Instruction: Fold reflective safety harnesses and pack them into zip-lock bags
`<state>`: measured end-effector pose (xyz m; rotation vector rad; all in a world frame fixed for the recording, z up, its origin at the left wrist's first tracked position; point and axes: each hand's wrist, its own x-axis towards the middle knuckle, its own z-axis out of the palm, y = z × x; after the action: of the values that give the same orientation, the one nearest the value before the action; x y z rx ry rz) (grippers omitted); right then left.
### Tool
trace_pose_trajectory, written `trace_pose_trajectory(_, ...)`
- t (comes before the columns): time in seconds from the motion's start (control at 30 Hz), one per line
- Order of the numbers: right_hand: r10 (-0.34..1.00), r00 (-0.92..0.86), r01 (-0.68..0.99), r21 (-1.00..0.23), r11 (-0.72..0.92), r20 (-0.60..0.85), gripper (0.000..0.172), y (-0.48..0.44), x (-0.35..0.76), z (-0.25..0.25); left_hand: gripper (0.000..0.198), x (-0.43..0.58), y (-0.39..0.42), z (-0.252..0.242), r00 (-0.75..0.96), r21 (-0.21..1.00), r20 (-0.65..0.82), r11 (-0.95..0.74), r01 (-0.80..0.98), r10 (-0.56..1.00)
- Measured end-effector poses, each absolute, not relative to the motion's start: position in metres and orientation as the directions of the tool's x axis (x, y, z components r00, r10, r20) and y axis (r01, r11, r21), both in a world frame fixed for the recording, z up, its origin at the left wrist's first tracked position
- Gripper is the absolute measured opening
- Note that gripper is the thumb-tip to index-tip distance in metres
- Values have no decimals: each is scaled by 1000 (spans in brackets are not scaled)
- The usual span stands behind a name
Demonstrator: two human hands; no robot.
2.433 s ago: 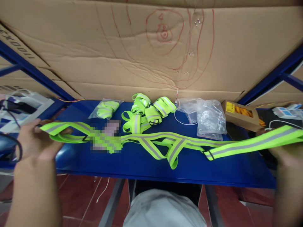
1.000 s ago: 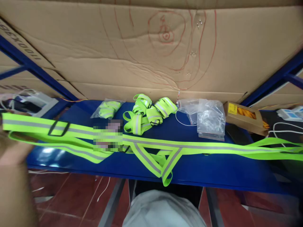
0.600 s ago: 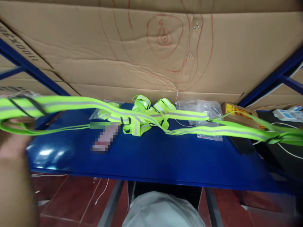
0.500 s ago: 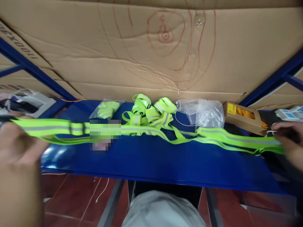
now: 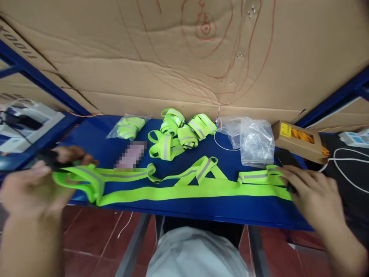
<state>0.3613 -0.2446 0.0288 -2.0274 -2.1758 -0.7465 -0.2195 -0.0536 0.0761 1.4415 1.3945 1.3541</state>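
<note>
A long neon-yellow reflective strap (image 5: 161,193) with a grey stripe stretches across the front of the blue table, looped and twisted in the middle. At its left end my left hand (image 5: 43,182) is closed on the strap, with a black part, perhaps a buckle, by the fingers; the hand is somewhat blurred. Over the right end, my right hand (image 5: 313,188) bends down with its fingers on the strap and a small black piece beneath them. Behind the strap lie several rolled reflective straps (image 5: 187,132) in a heap.
The blue table (image 5: 201,211) backs onto a cardboard panel (image 5: 115,69). Along it stand a bagged strap (image 5: 129,127), clear plastic bags (image 5: 256,140) and an open cardboard box (image 5: 301,140) with orange contents. A pixelated pink item (image 5: 131,156) lies left; a white cable (image 5: 346,150) runs right.
The strap was held taut in the air between both hands; now it lies lower and slack along the table. My right hand has moved inward and down, my left hand slightly inward.
</note>
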Motion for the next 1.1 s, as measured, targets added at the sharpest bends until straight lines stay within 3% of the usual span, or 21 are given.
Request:
trace_pose_trajectory(0.03, 931, -187, 953, 287, 94, 315, 44, -239, 348, 27, 57, -207, -57, 72, -43, 968, 186, -175, 181, 982)
trace_pose_trajectory(0.1, 913, -298, 940, 252, 230, 279, 45, -226, 327, 21, 44, -177, -67, 59, 177, 888, 233, -283, 362, 956)
trace_pose_trajectory(0.17, 907, -356, 923, 236, 304, 225, 53, -216, 316, 14, 28, -145, -79, 42, 370, 683, 245, -430, 591, 896)
trace_pose_trajectory(0.23, 912, -367, 913, 260, 315, 184, 66, -209, 311, 9, 12, -118, -92, 23, 549, 510, 206, -568, 646, 810)
trace_pose_trajectory(0.33, 922, -356, 905, 302, 301, 150, 80, -202, 310, 4, 36, -97, -105, 3, 679, 292, 118, -679, 673, 725)
trace_pose_trajectory(0.43, 922, -369, 911, 241, 334, 119, 75, -195, 312, -4, 47, -100, -106, -1, 669, 199, 171, -690, 696, 724)
trace_pose_trajectory(0.57, 939, -303, 948, 153, 280, 160, 47, -187, 321, -18, 40, -124, -96, 7, 558, 157, 296, -616, 772, 775)
trace_pose_trajectory(0.77, 961, -174, 984, 60, 165, 213, 33, -187, 333, -24, 40, -147, -87, -2, 418, 112, 37, -419, 901, 908)
trace_pose_trajectory(0.9, 959, -79, 996, -10, 85, 273, 20, -195, 342, -12, 26, -144, -86, -9, 338, 44, 49, -340, 939, 940)
trace_pose_trajectory(1.0, 941, 7, 993, -111, 32, 338, 21, -208, 350, 5, 26, -144, -83, -12, 334, 6, 85, -336, 942, 939)
trace_pose_trajectory(1.1, 906, 234, 962, -218, -163, 353, 33, -223, 361, 23, 33, -153, -80, -14, 259, 109, 48, -263, 959, 965)
